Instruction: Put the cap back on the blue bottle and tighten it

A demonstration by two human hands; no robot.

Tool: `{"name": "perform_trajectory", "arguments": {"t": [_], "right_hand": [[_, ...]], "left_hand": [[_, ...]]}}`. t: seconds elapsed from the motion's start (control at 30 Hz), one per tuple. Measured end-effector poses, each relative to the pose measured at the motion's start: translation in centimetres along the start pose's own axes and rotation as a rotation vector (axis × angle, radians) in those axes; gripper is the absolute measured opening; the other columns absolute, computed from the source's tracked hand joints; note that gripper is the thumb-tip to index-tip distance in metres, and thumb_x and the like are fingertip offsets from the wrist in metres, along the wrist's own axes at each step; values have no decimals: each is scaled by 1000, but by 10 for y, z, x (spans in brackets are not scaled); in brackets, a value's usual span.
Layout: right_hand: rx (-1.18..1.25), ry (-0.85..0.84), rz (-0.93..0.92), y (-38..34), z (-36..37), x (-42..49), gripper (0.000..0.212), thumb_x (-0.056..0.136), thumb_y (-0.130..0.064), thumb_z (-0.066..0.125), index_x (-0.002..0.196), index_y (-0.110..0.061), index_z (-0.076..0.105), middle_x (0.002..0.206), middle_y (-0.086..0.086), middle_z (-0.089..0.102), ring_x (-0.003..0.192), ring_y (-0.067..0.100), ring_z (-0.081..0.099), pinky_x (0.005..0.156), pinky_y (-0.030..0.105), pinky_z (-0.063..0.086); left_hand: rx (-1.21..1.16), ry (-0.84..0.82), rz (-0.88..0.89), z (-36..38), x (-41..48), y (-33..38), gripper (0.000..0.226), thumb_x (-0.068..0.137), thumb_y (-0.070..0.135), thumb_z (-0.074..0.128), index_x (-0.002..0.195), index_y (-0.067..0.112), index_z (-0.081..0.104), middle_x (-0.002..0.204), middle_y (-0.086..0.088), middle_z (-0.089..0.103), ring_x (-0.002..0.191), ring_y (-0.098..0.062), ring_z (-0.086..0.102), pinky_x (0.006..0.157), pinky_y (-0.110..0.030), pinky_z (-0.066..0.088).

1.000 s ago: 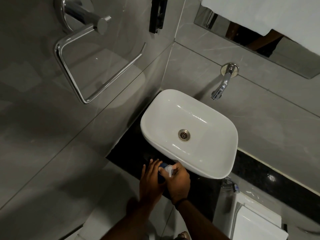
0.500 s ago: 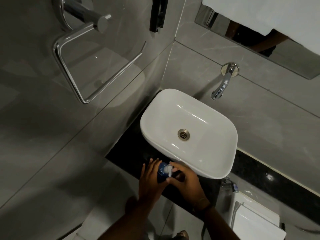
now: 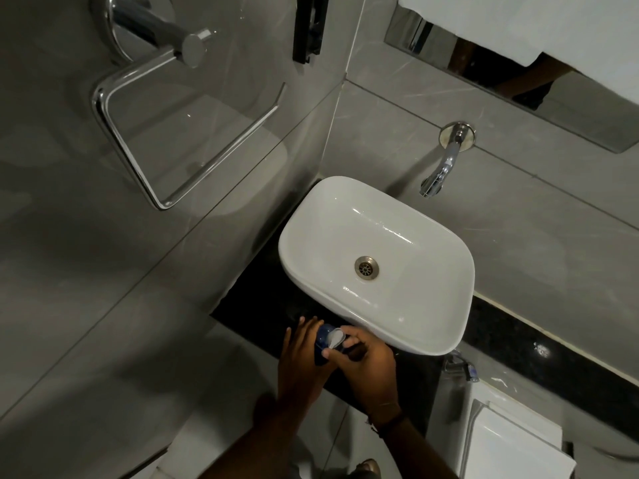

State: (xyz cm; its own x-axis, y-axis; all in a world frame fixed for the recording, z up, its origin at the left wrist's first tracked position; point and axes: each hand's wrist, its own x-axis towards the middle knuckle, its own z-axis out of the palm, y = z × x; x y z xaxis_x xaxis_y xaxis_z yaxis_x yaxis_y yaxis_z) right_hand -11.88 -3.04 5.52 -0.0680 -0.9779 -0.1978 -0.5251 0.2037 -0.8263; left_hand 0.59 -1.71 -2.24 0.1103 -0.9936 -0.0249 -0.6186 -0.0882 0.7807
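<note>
A small blue bottle (image 3: 324, 337) stands on the black counter (image 3: 256, 299) just in front of the white basin (image 3: 377, 264). My left hand (image 3: 300, 357) wraps its left side and hides most of the body. A white, translucent cap (image 3: 336, 338) sits at the bottle's top. The thumb and fingers of my right hand (image 3: 366, 361) pinch this cap from the right. How far the cap is seated on the neck I cannot tell.
A chrome spout (image 3: 439, 167) juts from the grey tiled wall above the basin. A chrome towel ring (image 3: 145, 126) hangs on the left wall. A white toilet tank (image 3: 508, 440) stands at lower right, and a small object (image 3: 461, 366) lies on the counter beside it.
My right hand has turned around the cap, with the wrist swinging out to the right and back. The left hand has kept its hold on the bottle, which stays in place.
</note>
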Motion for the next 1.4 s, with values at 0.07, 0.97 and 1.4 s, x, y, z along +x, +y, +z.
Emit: {"name": "perform_trajectory", "arguments": {"t": [0.07,0.97,1.4], "right_hand": [[57,-31,25,8,-2,1,55,56,-35,97,104,-48,74,101,-16,78,97,8,76,88,23,61],[632,-142,578,-42,151,90,36,105,-9,60,140,2,62,138,29,68,109,32,65,109,57,52],[645,-151,618,-56,159,86,38,107,-11,59,142,2,58,119,20,64,107,33,60,94,51,53]], "left_hand": [[-65,-23,-44,-1,0,1,69,85,54,51,138,10,56,143,-7,59,145,-28,42,121,-50,31],[-188,-2,-369,-101,74,-69,94,70,72,68,150,34,37,150,0,51,136,-22,50,109,-42,44],[-214,26,-384,-112,74,-74,103,59,84,66,148,39,37,148,2,53,135,-20,51,108,-47,47]]}}
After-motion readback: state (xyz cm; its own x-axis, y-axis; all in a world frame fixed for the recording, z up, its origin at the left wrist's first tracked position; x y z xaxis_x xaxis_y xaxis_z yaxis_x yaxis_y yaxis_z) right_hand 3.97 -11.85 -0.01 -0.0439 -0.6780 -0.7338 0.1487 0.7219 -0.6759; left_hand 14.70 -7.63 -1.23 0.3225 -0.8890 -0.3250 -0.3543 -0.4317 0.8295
